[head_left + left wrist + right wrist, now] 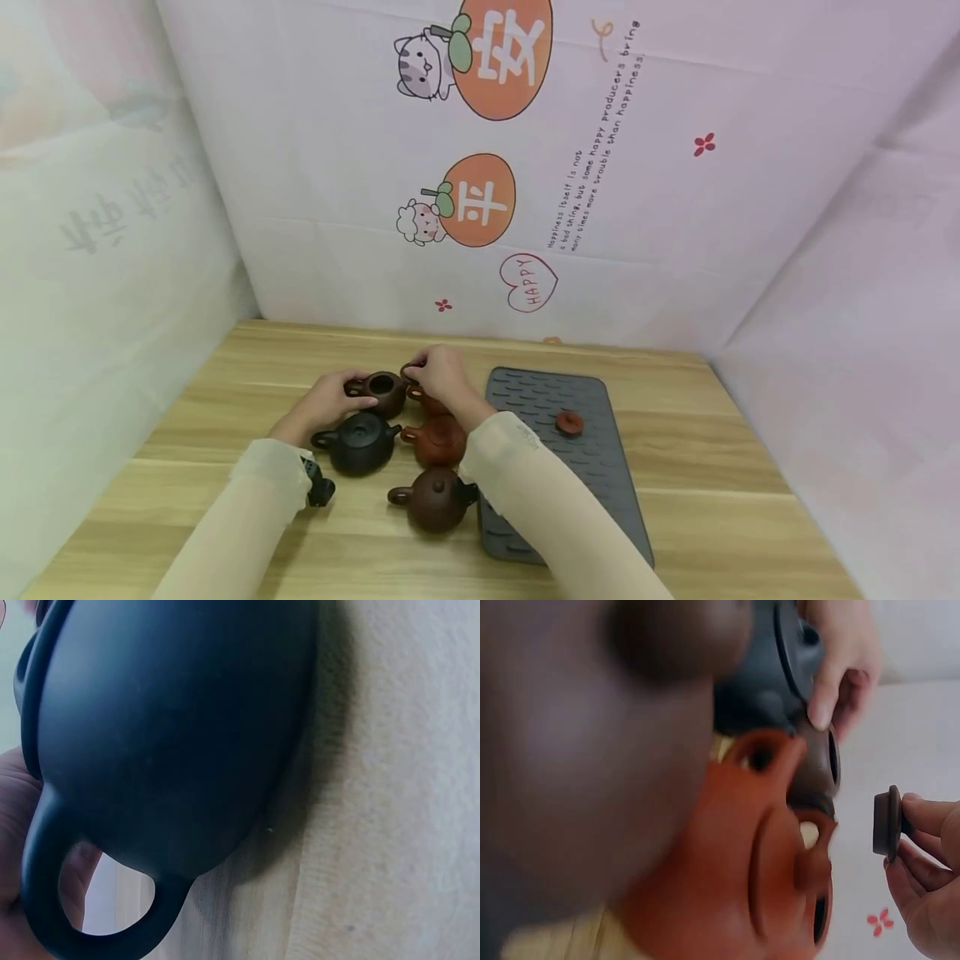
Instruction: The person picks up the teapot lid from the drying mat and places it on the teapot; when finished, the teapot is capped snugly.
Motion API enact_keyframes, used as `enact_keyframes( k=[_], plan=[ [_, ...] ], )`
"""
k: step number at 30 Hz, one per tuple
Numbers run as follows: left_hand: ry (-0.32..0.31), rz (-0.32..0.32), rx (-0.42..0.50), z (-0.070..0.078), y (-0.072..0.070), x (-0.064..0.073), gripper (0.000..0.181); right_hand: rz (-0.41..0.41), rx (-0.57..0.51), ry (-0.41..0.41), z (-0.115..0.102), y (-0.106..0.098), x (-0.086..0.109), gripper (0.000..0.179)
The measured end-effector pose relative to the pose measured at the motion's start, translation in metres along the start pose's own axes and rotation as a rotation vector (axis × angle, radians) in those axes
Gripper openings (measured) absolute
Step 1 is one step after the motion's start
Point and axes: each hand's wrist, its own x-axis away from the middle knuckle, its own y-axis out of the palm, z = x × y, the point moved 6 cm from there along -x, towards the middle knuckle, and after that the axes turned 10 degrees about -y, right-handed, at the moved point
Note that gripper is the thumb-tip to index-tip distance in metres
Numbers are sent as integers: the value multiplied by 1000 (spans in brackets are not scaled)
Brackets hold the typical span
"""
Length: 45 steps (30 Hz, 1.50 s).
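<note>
At the back left, my left hand (pixel 327 406) holds a dark brown teapot (pixel 392 406) around its handle side, thumb against its body. That teapot's round mouth shows uncovered. Just to the right, my right hand (pixel 442 379) pinches a dark brown teapot lid (pixel 886 825) by its knob, with the lid on edge in the right wrist view. Beneath the right hand stands a red teapot (pixel 429 404), partly hidden, its mouth dark and uncovered in the right wrist view. A black teapot (pixel 180 727) fills the left wrist view, close beside the left hand.
In front stand a lidded red teapot (pixel 440 442) and a lidded brown teapot (pixel 435 502). A grey ridged mat (pixel 600 483) lies to the right with a red lid (pixel 569 423) on it. Cloth walls (pixel 337 250) bound the wooden table (pixel 720 467).
</note>
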Motion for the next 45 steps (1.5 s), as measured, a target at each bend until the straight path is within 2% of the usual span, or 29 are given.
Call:
enact_keyframes(
  k=[4,12,19,27,35,45],
  plan=[
    [-8,-13,16,-3,1,0,52,-22,-26,18,-11,20,-7,12],
    [3,-2,11,-1,-2,1,51,-49,24,10,-24,46,-16,11],
    [-18,-8,30,0,0,-1,52,-46,18,29,-19,54,-18,15],
    [-29,-17,48,0,-1,1,50,-71,65,-13,-21,59,-19,16],
    [-35,-16,24,-1,0,-1,51,-81,55,23,-20,51,-18,21],
    [-49,-21,22,-3,0,-3,54,-94,-4,38,-24,15,-11,23]
  ],
)
